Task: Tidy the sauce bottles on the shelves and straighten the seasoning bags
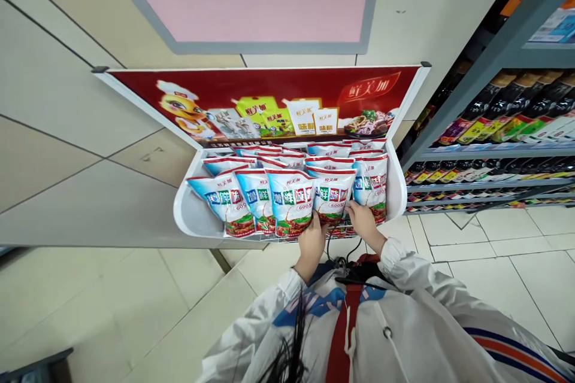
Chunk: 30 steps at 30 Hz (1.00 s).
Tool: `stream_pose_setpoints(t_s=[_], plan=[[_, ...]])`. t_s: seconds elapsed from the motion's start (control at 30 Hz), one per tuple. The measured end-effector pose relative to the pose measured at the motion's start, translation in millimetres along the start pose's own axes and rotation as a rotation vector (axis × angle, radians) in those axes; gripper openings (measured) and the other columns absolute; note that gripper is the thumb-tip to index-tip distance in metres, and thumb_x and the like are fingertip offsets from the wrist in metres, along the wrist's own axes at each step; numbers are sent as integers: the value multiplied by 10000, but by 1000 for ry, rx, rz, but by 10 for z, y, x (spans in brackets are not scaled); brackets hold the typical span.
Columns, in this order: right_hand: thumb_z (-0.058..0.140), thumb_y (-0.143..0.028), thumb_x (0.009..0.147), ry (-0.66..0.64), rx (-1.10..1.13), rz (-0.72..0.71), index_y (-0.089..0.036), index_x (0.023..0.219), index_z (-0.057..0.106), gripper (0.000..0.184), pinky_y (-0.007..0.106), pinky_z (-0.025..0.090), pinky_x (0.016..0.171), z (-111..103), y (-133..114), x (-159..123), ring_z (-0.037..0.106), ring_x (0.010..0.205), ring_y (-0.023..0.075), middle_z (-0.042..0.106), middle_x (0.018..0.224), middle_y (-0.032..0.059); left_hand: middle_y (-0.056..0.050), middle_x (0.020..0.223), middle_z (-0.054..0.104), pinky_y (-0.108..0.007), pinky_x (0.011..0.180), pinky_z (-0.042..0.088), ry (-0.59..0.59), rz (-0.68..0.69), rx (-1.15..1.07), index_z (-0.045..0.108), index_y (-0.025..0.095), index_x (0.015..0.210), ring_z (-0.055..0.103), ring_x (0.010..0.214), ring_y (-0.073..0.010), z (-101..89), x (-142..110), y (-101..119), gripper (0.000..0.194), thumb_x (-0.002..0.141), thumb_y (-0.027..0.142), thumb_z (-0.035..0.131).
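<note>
Both of my hands are at one seasoning packet (332,194) in the front row of a white display rack (184,209). My left hand (311,245) pinches the packet's lower left side, its fingertips partly behind the neighbouring packet's edge. On the opposite side, my right hand (365,222) has its thumb and fingers closed at the lower right edge. The packet stands upright, white with a red top strip and a food picture below. Close on its left is a similar packet (291,200); another packet (371,185) stands to its right. More packets fill the rows behind.
A red printed header board (269,105) rises behind the rack, below a pink panel (269,0) on the wall. To the right, shelves (485,149) hold rows of dark bottles (516,102). Pale floor tiles (507,233) surround me. A dark object (40,365) shows at lower left.
</note>
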State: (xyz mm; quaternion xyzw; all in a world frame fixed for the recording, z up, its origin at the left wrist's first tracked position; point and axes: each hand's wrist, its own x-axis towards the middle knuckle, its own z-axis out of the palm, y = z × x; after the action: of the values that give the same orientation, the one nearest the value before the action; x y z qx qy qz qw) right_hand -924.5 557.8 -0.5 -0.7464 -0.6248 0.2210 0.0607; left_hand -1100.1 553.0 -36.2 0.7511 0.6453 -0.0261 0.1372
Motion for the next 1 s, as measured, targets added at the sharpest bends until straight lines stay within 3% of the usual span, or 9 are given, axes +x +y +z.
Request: stream_pose_setpoints(t_s=[0.2,0.33,0.43,0.5,0.6,0.67,0.8,0.9,1.0], plan=[[285,-281,1084,96,-166,131,-193,1173,652,388,332,500,693,74,-68,-12,743,897,296,750,990,173,-232,1024,753,-341,739,584,-91,72,-15,437,74,1532,762,900,-298,124,-73,173,537,1064,322,347],[281,-192,1053,58,-208,160,-170,1156,672,406,360,526,710,19,-157,-33,746,927,318,748,996,203,-254,1104,739,-348,761,595,-104,107,-41,470,88,1525,765,931,-297,152,-68,203,511,1039,206,365],[310,-332,1078,77,-138,84,-202,1208,683,416,388,546,780,-19,-170,-242,737,954,314,754,1045,178,-202,1097,760,-361,837,596,-72,134,-174,502,144,1514,763,953,-277,52,-60,18,487,1045,254,430],[356,-454,1075,70,3,-82,-253,1278,674,427,397,542,905,34,-112,-456,712,1067,289,739,1174,141,-148,1211,744,-339,916,583,-50,212,-380,572,207,1460,751,1013,-238,-45,-83,-180,438,1044,280,456],[498,-502,1025,-151,233,-273,-271,1304,691,410,416,451,1110,270,48,-740,602,1292,271,655,1380,102,-73,1322,705,-286,929,579,-130,366,-676,638,256,1390,730,1077,-199,-160,-154,-449,405,1041,366,465],[507,-500,1013,-394,386,-238,-248,1336,683,445,431,404,1160,482,141,-831,572,1329,268,649,1393,95,-58,1312,712,-289,910,586,-265,484,-718,652,266,1375,729,1079,-205,-179,-203,-548,412,1028,411,483],[387,-500,1047,-812,613,-35,-172,1307,698,520,358,431,1130,799,129,-800,615,1269,234,700,1299,79,-82,1219,749,-335,977,545,-437,661,-474,711,265,1265,709,1124,-246,-22,-238,-581,363,1019,407,485],[452,-578,1011,-925,399,250,-93,1153,753,588,371,470,1070,882,0,-783,652,1196,283,737,1160,126,-125,1105,769,-357,954,523,-577,699,-329,743,189,1126,717,1059,-272,234,-218,-581,367,1033,345,423],[479,-677,961,-886,244,402,-112,1116,770,655,404,473,1049,905,-80,-923,653,1189,321,730,1172,142,-103,964,782,-303,860,515,-754,801,-334,754,167,926,719,927,-237,499,-208,-599,300,985,230,467]])
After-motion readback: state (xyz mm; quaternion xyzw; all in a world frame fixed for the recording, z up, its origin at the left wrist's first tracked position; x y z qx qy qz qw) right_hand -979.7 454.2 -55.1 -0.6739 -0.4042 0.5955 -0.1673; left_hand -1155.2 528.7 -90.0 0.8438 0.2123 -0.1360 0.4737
